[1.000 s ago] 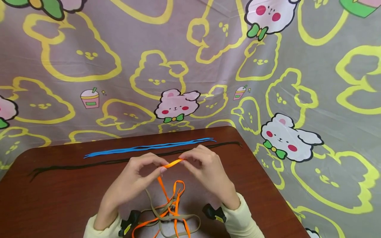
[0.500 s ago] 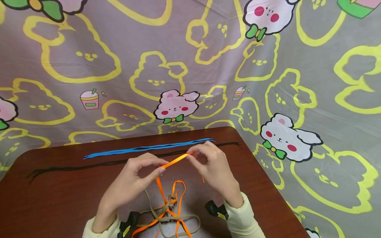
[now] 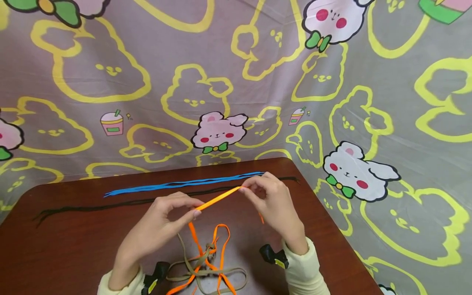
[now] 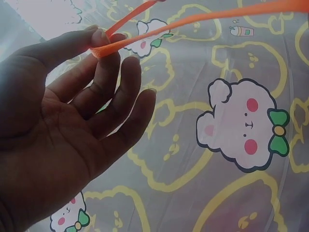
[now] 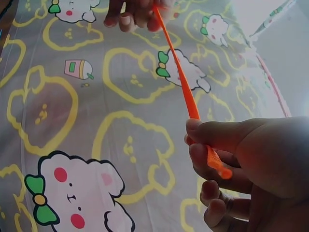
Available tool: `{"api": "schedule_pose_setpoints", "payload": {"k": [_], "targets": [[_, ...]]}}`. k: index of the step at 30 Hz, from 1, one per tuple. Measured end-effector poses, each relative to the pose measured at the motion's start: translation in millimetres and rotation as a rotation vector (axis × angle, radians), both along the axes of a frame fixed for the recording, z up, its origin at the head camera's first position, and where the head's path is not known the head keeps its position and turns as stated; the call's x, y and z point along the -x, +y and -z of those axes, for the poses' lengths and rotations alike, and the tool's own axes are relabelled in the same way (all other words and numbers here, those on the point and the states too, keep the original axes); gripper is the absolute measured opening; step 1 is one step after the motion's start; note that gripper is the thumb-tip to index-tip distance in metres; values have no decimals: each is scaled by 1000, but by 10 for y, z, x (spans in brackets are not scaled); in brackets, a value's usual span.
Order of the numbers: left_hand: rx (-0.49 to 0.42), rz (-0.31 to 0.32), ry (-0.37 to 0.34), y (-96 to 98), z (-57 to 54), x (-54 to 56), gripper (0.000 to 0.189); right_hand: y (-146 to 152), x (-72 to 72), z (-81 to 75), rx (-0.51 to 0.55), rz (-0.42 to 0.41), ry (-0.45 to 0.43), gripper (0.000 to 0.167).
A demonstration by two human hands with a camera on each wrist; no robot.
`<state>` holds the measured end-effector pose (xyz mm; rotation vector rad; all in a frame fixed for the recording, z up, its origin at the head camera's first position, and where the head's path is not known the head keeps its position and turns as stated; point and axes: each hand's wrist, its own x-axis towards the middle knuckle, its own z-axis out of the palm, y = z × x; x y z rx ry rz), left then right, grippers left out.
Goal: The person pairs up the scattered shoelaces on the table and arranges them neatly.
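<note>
An orange shoelace [image 3: 217, 198] is stretched between both hands above the table, slanting up to the right in the head view. My left hand [image 3: 158, 221] pinches it between thumb and index finger; in the left wrist view the other fingers of the left hand [image 4: 91, 92] are loosely bent. My right hand [image 3: 274, 205] pinches the lace close to its end, and a short tail sticks out past the fingers of the right hand [image 5: 231, 159] in the right wrist view. Below lies a loose tangle of the orange lace with an olive-brown shoelace [image 3: 236, 270].
Blue shoelaces [image 3: 147, 187] lie straight across the back of the dark wooden table [image 3: 73, 246]. In front of them runs a pair of black laces [image 3: 88, 207]. A patterned curtain [image 3: 258, 94] hangs behind the table and along its right side.
My right hand has moved right and slightly up, drawing out a longer stretch of orange lace between the hands. My left hand has shifted slightly left, still pinching.
</note>
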<state>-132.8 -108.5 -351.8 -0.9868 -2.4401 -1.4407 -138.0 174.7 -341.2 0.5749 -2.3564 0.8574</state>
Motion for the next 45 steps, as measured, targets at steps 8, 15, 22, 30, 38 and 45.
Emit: {"api": "schedule_pose_setpoints", "payload": {"k": [8, 15, 22, 30, 38, 45], "targets": [[49, -61, -30, -47, -45, -14, 17, 50, 19, -26, 105, 15, -25, 10], [76, -104, -48, -119, -45, -8, 16, 84, 50, -35, 165, 29, -46, 8], [53, -100, -52, -109, -42, 17, 16, 163, 51, -61, 186, 67, -62, 8], [45, -78, -89, -89, -49, 21, 16, 246, 36, -66, 197, 85, -68, 6], [43, -81, -111, -135, -62, -4, 12, 282, 53, -83, 231, 112, -71, 6], [31, -93, -74, -181, -86, -43, 11, 296, 60, -91, 300, 139, -72, 8]]}}
